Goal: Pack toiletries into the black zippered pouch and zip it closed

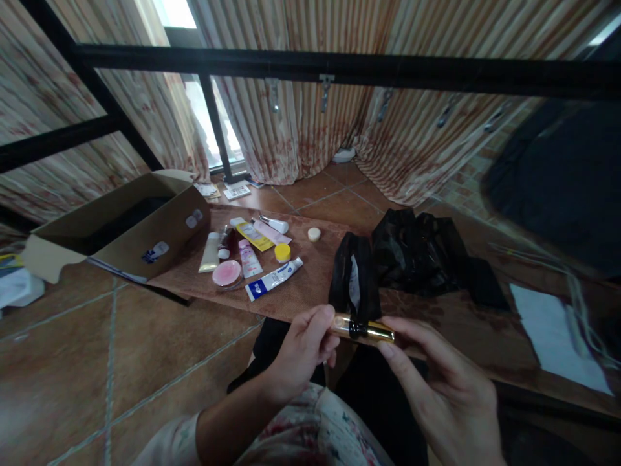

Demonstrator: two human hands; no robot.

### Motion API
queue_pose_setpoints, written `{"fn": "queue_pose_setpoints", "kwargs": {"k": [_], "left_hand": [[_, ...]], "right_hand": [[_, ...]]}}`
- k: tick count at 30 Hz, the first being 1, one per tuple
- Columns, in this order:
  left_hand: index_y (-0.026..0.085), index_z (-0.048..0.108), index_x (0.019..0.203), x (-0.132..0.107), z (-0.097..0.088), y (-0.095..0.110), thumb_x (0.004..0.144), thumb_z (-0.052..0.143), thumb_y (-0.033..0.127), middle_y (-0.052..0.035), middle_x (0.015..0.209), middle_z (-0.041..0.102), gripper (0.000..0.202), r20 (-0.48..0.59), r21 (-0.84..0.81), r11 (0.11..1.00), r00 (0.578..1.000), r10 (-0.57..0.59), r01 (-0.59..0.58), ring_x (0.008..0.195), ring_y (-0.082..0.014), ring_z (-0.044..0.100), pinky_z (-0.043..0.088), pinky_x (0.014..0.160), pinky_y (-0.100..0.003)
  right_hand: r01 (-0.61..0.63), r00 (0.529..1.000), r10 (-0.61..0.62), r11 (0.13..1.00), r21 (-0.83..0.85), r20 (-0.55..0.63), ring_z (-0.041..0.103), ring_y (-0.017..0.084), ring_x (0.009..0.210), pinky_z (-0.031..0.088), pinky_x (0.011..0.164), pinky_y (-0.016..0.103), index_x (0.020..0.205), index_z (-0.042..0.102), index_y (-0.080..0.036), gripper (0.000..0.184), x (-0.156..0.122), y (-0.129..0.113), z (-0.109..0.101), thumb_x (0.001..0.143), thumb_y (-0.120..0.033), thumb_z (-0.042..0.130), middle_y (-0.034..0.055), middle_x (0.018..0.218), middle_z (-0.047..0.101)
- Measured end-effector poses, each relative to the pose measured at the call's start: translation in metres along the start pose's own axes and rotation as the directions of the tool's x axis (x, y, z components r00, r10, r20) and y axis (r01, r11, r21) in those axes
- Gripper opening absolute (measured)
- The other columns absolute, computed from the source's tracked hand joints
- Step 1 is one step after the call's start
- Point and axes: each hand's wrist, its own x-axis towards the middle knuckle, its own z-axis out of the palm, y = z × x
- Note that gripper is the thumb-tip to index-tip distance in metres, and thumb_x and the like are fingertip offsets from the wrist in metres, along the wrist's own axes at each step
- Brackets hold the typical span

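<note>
Head view: a small tube (343, 325) is held at the near edge of the table (317, 275), long axis left to right, its left end pinched by the left hand (305, 343), its gold cap (380, 332) by the right hand (439, 372), neither nearer; beyond, a black pouch (369, 278) is seen.

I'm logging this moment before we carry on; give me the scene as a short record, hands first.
Left grip: closed on bottle, at the end away from the cap
Right grip: thumb and finger pinching gold cap
Cap seal: cannot tell whether loosened
Table, left part: yellow jar, pink disc, blue-and-white tube, pink tube, among others
Beyond bottle: black pouch, open
Right of pouch: black bags
Far right: white paper
Table's left end: box, flaps open
</note>
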Motion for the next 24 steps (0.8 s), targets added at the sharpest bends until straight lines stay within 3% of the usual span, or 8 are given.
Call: {"fn": "queue_pose_setpoints", "kwargs": {"k": [4, 7, 11, 15, 17, 19, 21, 24], "left_hand": [[0.019, 0.045, 0.067, -0.002, 0.001, 0.004, 0.087, 0.049, 0.048, 0.0082, 0.05, 0.038, 0.036, -0.019, 0.089, 0.994, 0.998, 0.065, -0.063, 0.041, -0.0056, 0.033, 0.035, 0.043, -0.019], [0.017, 0.049, 0.074, -0.003, -0.001, 0.005, 0.087, 0.051, 0.047, 0.0071, 0.053, 0.043, 0.033, 0.022, 0.119, 0.989, 0.996, 0.081, -0.083, 0.043, -0.0054, 0.036, 0.034, 0.045, -0.019], [0.015, 0.053, 0.088, -0.002, -0.006, 0.001, 0.086, 0.054, 0.046, 0.0039, 0.061, 0.051, 0.031, 0.091, 0.095, 0.991, 0.992, 0.088, -0.097, 0.05, -0.0069, 0.044, 0.033, 0.047, -0.019], [0.014, 0.055, 0.093, 0.0, -0.009, -0.006, 0.084, 0.059, 0.045, 0.0023, 0.067, 0.054, 0.033, 0.103, 0.047, 0.995, 0.992, 0.078, -0.083, 0.054, -0.0076, 0.048, 0.038, 0.053, -0.021], [0.014, 0.055, 0.094, 0.001, -0.01, -0.01, 0.084, 0.06, 0.045, 0.0021, 0.068, 0.055, 0.033, 0.1, 0.003, 0.998, 0.993, 0.06, -0.061, 0.055, -0.0077, 0.049, 0.039, 0.055, -0.021], [0.014, 0.056, 0.095, 0.002, -0.012, -0.013, 0.084, 0.061, 0.045, 0.002, 0.069, 0.056, 0.033, 0.091, -0.034, 0.999, 0.995, 0.044, -0.041, 0.055, -0.0077, 0.05, 0.039, 0.056, -0.022], [0.015, 0.057, 0.095, 0.003, -0.014, -0.015, 0.083, 0.061, 0.045, 0.0019, 0.069, 0.056, 0.033, 0.082, -0.056, 0.998, 0.996, 0.034, -0.029, 0.055, -0.0075, 0.049, 0.039, 0.056, -0.022], [0.015, 0.057, 0.094, 0.005, -0.015, -0.017, 0.084, 0.061, 0.044, 0.0017, 0.07, 0.056, 0.032, 0.086, -0.059, 0.998, 0.996, 0.037, -0.032, 0.056, -0.0074, 0.049, 0.039, 0.057, -0.022]], "right_hand": [[-0.022, 0.999, 0.022, 0.999, -0.024, 0.024, 0.065, 0.011, 0.077, 0.05, 0.069, 0.018, 0.102, 0.064, -0.027, 0.019, 0.003, 0.004, -0.002, 0.084, -0.033, 0.064, -0.0021, 0.091, 0.07], [-0.084, 0.993, 0.089, 0.995, -0.062, 0.078, 0.061, 0.011, 0.065, 0.046, 0.058, 0.018, 0.087, 0.065, -0.023, 0.017, 0.003, 0.006, -0.003, 0.086, -0.039, 0.059, -0.0026, 0.074, 0.066], [-0.178, 0.973, 0.194, 0.975, -0.13, 0.123, 0.046, 0.009, 0.045, 0.034, 0.045, 0.021, 0.058, 0.055, -0.02, 0.042, 0.003, 0.002, -0.002, 0.092, -0.044, 0.046, -0.0038, 0.049, 0.048], [-0.224, 0.961, 0.243, 0.964, -0.145, 0.132, 0.051, 0.011, 0.047, 0.035, 0.047, 0.023, 0.055, 0.053, -0.02, 0.05, 0.004, 0.001, 0.001, 0.095, -0.044, 0.036, -0.0008, 0.049, 0.053], [-0.224, 0.961, 0.243, 0.964, -0.141, 0.131, 0.054, 0.012, 0.05, 0.037, 0.05, 0.024, 0.062, 0.059, -0.02, 0.049, 0.002, 0.004, 0.001, 0.095, -0.045, 0.033, -0.0003, 0.052, 0.055], [-0.226, 0.965, 0.236, 0.969, -0.097, 0.117, 0.059, 0.014, 0.061, 0.044, 0.057, 0.024, 0.086, 0.066, -0.02, 0.044, 0.0, 0.008, 0.0, 0.096, -0.046, 0.031, 0.0009, 0.063, 0.061], [-0.245, 0.964, 0.244, 0.97, -0.01, 0.105, 0.064, 0.016, 0.079, 0.05, 0.069, 0.026, 0.116, 0.06, -0.022, 0.04, -0.004, 0.012, 0.001, 0.094, -0.046, 0.036, 0.0038, 0.087, 0.068], [-0.275, 0.956, 0.262, 0.958, 0.086, 0.134, 0.065, 0.017, 0.094, 0.053, 0.071, 0.026, 0.128, 0.051, -0.027, 0.043, -0.008, 0.016, 0.004, 0.089, -0.044, 0.05, 0.0059, 0.114, 0.066]]}}
